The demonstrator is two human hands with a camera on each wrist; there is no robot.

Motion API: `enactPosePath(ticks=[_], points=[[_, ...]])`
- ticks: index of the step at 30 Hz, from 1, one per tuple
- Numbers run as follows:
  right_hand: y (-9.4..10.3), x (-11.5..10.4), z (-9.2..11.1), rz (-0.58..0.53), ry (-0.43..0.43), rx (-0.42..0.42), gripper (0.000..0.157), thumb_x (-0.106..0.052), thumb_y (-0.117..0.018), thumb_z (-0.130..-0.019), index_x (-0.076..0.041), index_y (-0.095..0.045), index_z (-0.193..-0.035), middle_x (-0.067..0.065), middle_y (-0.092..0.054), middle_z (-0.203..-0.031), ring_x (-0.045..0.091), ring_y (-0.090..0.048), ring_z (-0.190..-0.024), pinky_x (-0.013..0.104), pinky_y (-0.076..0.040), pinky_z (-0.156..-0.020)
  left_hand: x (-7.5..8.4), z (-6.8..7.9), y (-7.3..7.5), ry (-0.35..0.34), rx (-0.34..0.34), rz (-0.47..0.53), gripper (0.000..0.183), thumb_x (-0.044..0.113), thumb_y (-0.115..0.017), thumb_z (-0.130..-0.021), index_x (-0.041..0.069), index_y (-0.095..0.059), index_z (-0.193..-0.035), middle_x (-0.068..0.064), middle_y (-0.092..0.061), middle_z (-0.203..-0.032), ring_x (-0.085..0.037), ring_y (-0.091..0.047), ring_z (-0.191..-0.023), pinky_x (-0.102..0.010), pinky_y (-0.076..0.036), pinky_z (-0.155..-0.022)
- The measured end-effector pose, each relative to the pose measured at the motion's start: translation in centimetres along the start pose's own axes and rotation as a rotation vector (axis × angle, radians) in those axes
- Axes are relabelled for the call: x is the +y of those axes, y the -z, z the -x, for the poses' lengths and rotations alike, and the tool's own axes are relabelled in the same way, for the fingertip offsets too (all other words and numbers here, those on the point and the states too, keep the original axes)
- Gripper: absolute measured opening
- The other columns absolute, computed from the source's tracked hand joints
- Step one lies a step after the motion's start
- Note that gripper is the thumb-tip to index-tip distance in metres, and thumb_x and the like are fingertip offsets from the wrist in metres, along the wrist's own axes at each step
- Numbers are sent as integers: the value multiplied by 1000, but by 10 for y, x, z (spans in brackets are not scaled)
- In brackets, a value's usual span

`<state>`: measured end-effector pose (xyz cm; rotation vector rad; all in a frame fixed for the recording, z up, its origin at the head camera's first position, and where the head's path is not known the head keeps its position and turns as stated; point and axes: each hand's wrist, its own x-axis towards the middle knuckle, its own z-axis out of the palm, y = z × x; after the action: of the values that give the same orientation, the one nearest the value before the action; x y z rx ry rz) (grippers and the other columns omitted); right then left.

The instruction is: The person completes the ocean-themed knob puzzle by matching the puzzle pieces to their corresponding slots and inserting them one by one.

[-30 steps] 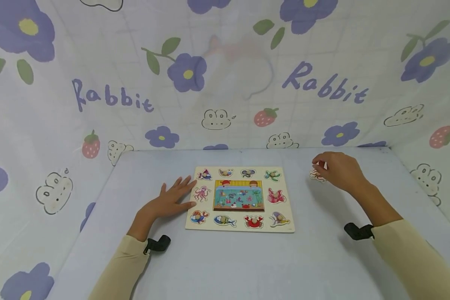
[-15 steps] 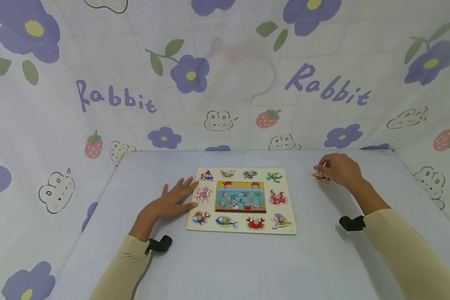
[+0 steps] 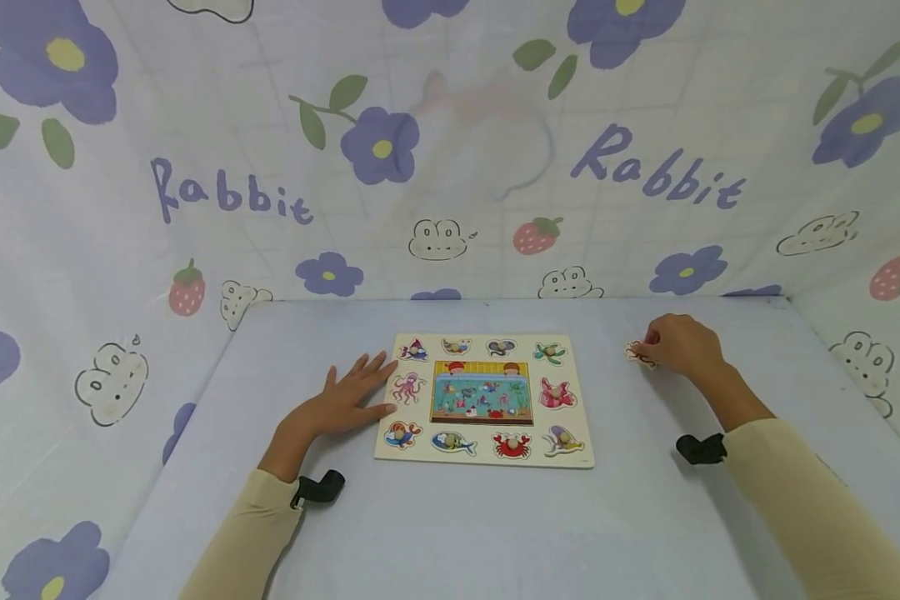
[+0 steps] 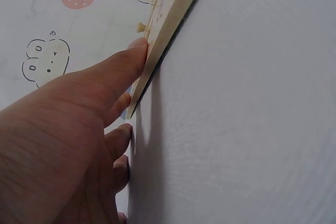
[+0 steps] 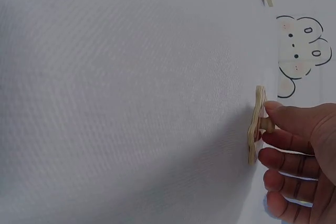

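Observation:
A wooden peg puzzle board [image 3: 480,346] with sea animals lies flat on the table. My left hand [image 3: 341,404] rests at its left side with fingers spread and straight; in the left wrist view the thumb [image 4: 121,64] touches the board's edge [image 4: 168,32]. Farther right, my right hand [image 3: 682,346] pinches the round knob [image 5: 268,125] of a loose puzzle piece [image 3: 637,354] between thumb and index finger. This thin wooden piece [image 5: 253,135] has reddish, octopus-like markings, partly hidden by the fingers. Whether it touches the table cannot be told.
A white cloth covers the table [image 3: 465,533]. Behind it hangs a curtain [image 3: 480,242] with flowers and rabbits. Knobbed pieces such as a crab [image 3: 512,446] and a starfish [image 3: 557,393] sit in the board. The pink octopus spot [image 3: 407,388] shows no knob.
The right hand has come down onto the octopus-marked piece, its fingers closing at the knob. The left hand and the board have stayed in place.

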<state>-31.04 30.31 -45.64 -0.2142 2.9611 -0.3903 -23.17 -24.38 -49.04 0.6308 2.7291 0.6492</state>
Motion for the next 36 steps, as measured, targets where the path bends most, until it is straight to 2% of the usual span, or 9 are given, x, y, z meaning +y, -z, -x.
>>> enactPosePath(ticks=[6,10,15,23,36], points=[[-1,-3,1,22,21,10,25,-25,-72,-95,-1,-71,-91,5,-64,-74,22,-56,-67,35,-44,-55,-1,-1,0,1,-6,-7,78,50,-57,-101,21,-22,-164,-10,-11,-170,-38,-1,-156,-72,8,-114],[0,-7,2,46,66,29,20,-21,-73,-95,-1,-71,-94,6,-67,-80,22,-56,-70,37,-46,-58,-1,-1,1,2,-6,-6,78,50,-57,-101,21,-22,-164,-10,-10,-170,-39,-1,-156,-72,8,-114],[-3,-7,3,24,112,9,13,-16,-75,-93,-3,-71,-94,5,-68,-83,21,-57,-73,39,-48,-64,-2,-1,1,1,1,-4,77,50,-57,-101,20,-23,-163,-11,-11,-170,-39,-1,-155,-72,8,-114],[-7,-4,7,9,62,37,24,-24,-75,-92,0,-71,-97,7,-68,-81,22,-57,-71,37,-47,-58,-3,-1,-1,3,-1,-3,78,51,-57,-101,21,-22,-164,-9,-11,-170,-38,-1,-156,-71,9,-114],[-8,-9,13,15,63,60,25,-21,-73,-95,3,-71,-100,7,-67,-79,22,-56,-69,37,-47,-59,-2,0,-1,2,-2,-1,78,51,-57,-101,21,-23,-164,-9,-11,-170,-38,-1,-156,-72,9,-114]])
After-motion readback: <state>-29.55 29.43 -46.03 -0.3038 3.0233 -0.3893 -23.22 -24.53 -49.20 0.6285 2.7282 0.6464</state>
